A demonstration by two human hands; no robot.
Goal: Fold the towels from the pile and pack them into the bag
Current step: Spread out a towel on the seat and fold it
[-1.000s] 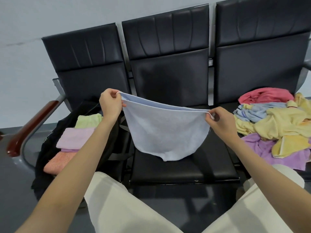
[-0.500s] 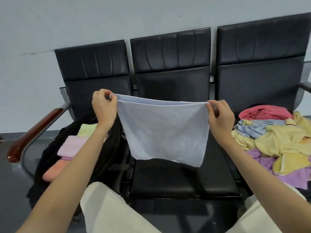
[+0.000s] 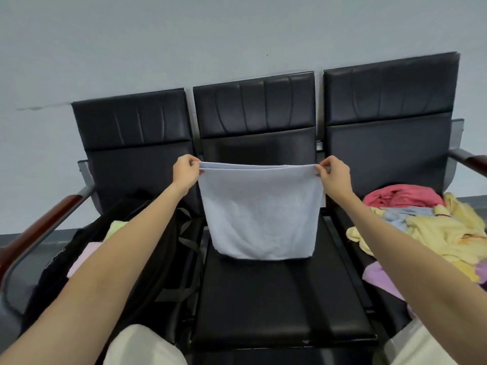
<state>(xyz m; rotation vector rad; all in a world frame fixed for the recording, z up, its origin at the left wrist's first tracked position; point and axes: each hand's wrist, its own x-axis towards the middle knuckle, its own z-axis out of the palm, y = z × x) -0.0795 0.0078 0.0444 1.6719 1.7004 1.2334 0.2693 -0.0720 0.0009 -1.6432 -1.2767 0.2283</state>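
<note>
Pale blue towel (image 3: 259, 214), plain. Black bag (image 3: 87, 248) containing light green (image 3: 116, 229) and lilac (image 3: 85, 255) folded towels. Pile of towels (image 3: 432, 227): pink-red, light blue, yellow, lilac. Black seats (image 3: 276, 293); reddish-brown armrest (image 3: 37, 230); grey-white wall (image 3: 184, 43).

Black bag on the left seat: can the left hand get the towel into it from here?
Probably yes. The black bag lies open beside and below the left hand, with nothing between them. But both it and the right hand pinch the pale blue towel, stretched over the middle seat, so folding likely comes first.
</note>
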